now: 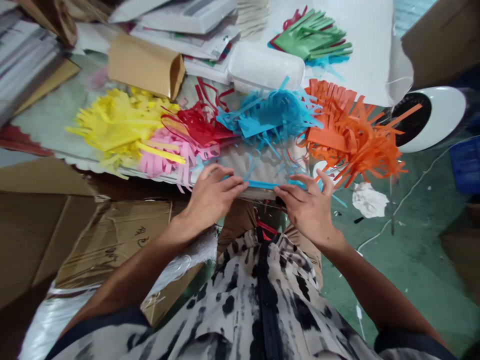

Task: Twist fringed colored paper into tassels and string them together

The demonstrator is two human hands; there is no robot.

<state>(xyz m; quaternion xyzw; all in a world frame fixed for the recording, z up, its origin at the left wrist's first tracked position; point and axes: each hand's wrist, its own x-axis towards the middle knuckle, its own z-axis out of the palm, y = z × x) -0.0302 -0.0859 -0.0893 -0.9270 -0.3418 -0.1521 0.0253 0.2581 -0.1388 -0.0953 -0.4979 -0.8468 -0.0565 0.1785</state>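
A thin blue paper strip (261,184) lies along the near edge of a white work surface (240,165). My left hand (212,196) pinches its left end, fingers pressed together on it. My right hand (309,204) holds the strip's right end with its fingertips. Just beyond the strip sit heaps of fringed cut paper: yellow (116,125), pink (165,157), red (200,125), blue (268,117) and orange (350,132).
A green fringed pile (313,37) lies on white paper at the back. A brown cardboard sleeve (146,65), a white plastic case (266,67) and stacked papers (187,22) stand behind. Flattened cardboard (75,235) covers the left; green floor (412,240) with crumpled paper (369,200) lies right.
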